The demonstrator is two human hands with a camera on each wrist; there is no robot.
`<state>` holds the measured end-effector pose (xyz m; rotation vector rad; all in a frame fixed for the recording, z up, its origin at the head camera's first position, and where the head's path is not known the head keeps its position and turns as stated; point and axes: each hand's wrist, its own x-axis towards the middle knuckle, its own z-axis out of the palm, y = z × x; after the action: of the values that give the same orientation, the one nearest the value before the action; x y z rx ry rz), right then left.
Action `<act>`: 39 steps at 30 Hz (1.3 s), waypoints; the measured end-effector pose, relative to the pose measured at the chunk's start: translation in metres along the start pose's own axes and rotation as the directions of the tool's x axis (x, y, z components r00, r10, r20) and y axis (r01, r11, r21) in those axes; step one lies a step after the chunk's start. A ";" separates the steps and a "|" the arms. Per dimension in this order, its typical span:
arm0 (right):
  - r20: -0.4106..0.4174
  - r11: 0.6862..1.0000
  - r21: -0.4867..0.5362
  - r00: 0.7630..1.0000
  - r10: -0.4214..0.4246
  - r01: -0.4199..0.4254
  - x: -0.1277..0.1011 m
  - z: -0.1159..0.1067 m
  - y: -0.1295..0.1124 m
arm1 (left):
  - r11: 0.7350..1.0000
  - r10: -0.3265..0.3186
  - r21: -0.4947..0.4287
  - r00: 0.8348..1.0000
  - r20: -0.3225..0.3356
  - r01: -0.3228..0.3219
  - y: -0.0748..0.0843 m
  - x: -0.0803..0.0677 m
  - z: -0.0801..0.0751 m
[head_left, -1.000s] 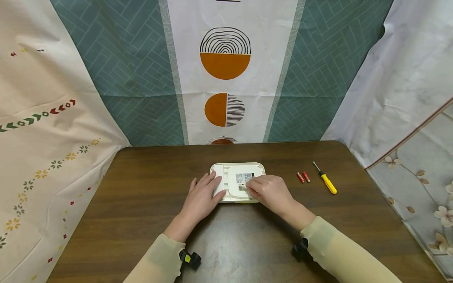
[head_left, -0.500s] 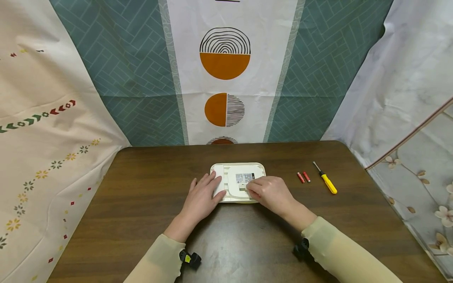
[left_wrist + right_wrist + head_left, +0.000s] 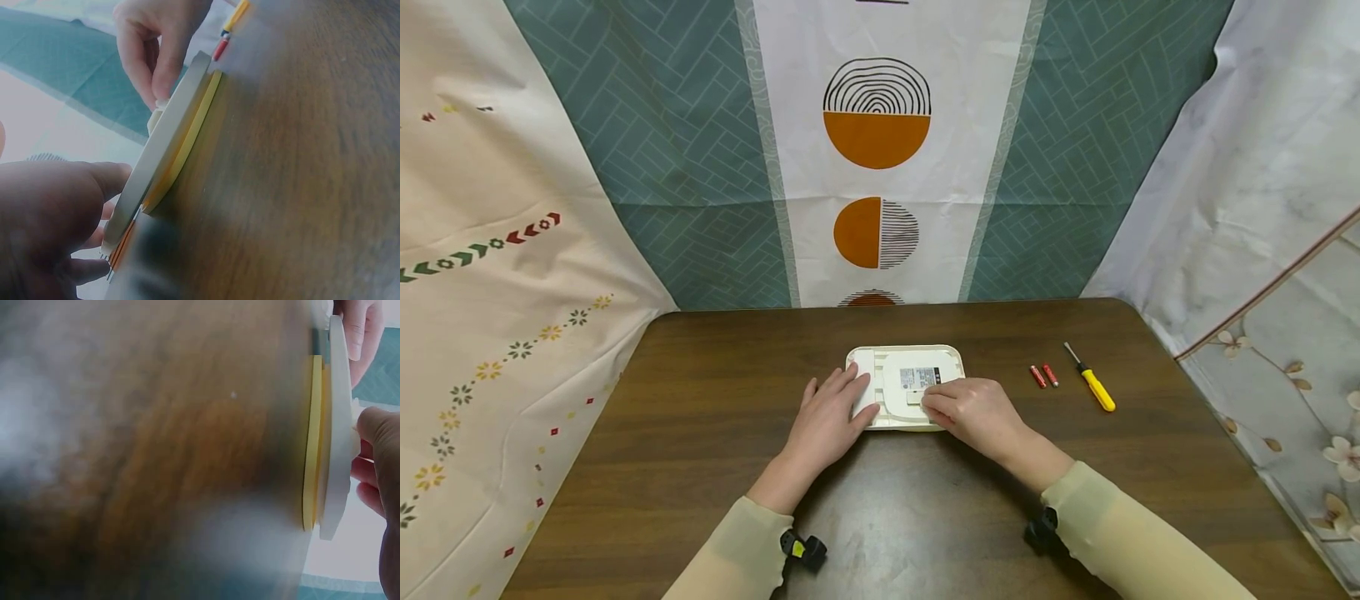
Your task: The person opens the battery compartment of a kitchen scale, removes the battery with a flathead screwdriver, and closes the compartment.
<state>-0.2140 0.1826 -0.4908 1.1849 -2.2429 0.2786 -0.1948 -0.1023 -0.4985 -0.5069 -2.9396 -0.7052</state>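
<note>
Centrally on the table (image 3: 700,467), just ahead of both hands, lay the scale (image 3: 904,385), a flat white device turned underside up, its long axis running left to right across the person. Its small tab (image 3: 914,397) near the label sat under the right hand (image 3: 973,412), whose curled fingertips (image 3: 931,403) pinched or pressed at it; the left hand (image 3: 827,417) lay spread, fingers straight, flat on the scale's left end. Both hands touched the scale, but the right was the nearer to the tab. To the right, well apart, lay two red batteries (image 3: 1042,376) and, just beyond them, a yellow screwdriver (image 3: 1092,382). The head view alone showed that layout and the label. The left wrist view gave the scale (image 3: 169,150) edge-on, with a yellow layer beneath the white one, and the right hand's fingers (image 3: 164,69) bent down onto the tab. The right wrist view (image 3: 334,431) showed the same two layers, though much of it was blurred.
</note>
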 end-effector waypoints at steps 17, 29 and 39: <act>-0.033 0.999 -0.050 0.999 0.013 -0.015 -0.001 0.001 -0.005 | 1.000 0.009 -0.002 1.000 -0.005 -0.009 0.001 -0.002 -0.001; 0.036 0.999 -0.038 0.999 0.027 -0.025 0.003 -0.002 -0.006 | 1.000 0.013 0.007 1.000 -0.010 -0.013 0.002 -0.001 -0.003; 0.072 0.999 -0.016 0.997 0.035 -0.034 0.003 -0.003 -0.004 | 1.000 0.011 0.005 1.000 -0.009 -0.011 0.001 -0.001 -0.002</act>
<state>-0.2108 0.1793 -0.4874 1.1668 -2.3262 0.2361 -0.1931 -0.1028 -0.4961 -0.5179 -2.9271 -0.6963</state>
